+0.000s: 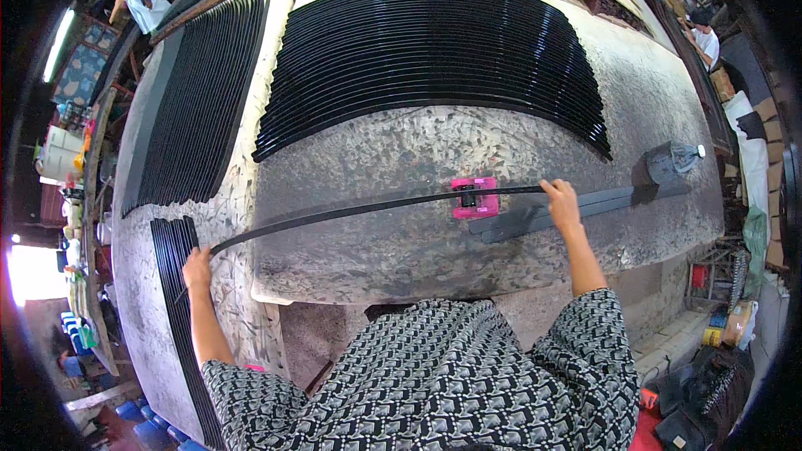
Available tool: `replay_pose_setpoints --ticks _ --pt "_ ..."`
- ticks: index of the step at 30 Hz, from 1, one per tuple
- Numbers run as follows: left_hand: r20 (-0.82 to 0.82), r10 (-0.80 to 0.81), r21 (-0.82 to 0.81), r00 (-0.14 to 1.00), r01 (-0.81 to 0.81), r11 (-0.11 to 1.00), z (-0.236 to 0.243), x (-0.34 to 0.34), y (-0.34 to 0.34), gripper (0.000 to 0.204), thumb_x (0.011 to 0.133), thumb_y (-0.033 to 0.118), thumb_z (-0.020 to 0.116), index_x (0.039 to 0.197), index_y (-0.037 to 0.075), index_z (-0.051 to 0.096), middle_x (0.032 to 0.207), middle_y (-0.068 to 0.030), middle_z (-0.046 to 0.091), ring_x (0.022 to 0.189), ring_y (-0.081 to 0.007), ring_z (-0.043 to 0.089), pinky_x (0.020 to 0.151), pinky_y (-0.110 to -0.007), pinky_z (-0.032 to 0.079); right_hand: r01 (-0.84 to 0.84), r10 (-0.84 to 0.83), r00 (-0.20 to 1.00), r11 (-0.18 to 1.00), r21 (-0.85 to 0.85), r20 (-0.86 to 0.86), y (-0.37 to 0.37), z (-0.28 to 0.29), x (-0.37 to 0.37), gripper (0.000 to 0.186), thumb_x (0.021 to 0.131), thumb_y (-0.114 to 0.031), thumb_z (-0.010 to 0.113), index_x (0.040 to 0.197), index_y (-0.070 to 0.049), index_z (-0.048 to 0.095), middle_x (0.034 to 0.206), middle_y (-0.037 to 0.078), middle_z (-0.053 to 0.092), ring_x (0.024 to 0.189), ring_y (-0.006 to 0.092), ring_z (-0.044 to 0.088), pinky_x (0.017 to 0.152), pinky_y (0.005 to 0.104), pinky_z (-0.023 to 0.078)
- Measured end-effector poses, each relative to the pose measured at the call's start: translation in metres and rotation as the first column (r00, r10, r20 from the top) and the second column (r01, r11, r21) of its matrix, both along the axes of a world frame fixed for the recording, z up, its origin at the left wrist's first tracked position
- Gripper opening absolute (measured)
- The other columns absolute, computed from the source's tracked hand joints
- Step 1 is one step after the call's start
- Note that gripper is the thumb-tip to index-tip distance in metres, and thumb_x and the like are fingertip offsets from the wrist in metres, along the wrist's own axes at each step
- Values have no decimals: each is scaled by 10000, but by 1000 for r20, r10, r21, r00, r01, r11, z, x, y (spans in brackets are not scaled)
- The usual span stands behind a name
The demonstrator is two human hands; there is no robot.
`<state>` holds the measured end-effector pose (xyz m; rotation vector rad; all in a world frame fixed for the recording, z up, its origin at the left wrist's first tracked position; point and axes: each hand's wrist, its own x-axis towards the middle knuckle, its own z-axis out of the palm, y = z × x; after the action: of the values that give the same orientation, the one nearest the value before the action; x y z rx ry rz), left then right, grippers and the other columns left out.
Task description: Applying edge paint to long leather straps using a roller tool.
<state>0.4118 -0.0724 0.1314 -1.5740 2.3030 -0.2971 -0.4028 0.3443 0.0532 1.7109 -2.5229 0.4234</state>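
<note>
A long black strip (359, 207) stretches between my two hands, bowing slightly above the stained table. My left hand (197, 270) is closed around it near its left end, beside a bundle of black strips (171, 263). My right hand (560, 200) pinches the other end, just right of a small pink device (484, 187) with a dark middle part. The strip passes across that dark part; whether it runs through it or over it I cannot tell. Flat dark grey strips (551, 215) lie beneath and to the right of the device.
Many black strips (434, 42) lie in a wide fanned row at the back of the table (368, 271), and another row (200, 100) lies at left. A dark plastic container with a white cap (672, 160) stands at right. Other people (144, 0) are in the far background.
</note>
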Motion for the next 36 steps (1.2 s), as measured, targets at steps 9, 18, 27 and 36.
replay_pose_setpoints --ticks 9,18,27,36 --pt "181 179 -227 967 -136 964 101 187 -46 185 957 175 525 1078 130 659 978 -199 666 872 -381 679 690 -521 523 -169 174 984 981 -100 43 -107 -8 165 402 837 -34 560 1211 -150 650 1018 91 572 1036 314 531 950 442 418" --pt "360 295 -319 885 -181 930 155 246 -65 250 946 164 522 1166 150 639 1130 -154 645 990 -336 664 713 -471 561 -365 359 866 930 -52 348 -123 6 215 518 744 26 671 1247 -93 647 1048 119 581 1031 332 541 946 393 449" --pt "-362 -139 149 922 204 968 83 -96 19 170 946 183 578 1079 101 645 1090 -181 601 1039 -405 597 851 -473 489 647 63 -398 727 231 915 -13 44 31 537 955 -39 541 1463 -168 425 1219 60 609 1125 268 593 990 600 425" --pt "-483 555 851 677 216 478 -8 -285 41 354 1002 307 586 1317 161 520 942 16 608 832 -156 592 766 -432 522 607 -134 -416 695 385 899 109 15 -96 534 959 -53 552 1464 -155 416 1114 38 635 971 216 605 901 533 494"
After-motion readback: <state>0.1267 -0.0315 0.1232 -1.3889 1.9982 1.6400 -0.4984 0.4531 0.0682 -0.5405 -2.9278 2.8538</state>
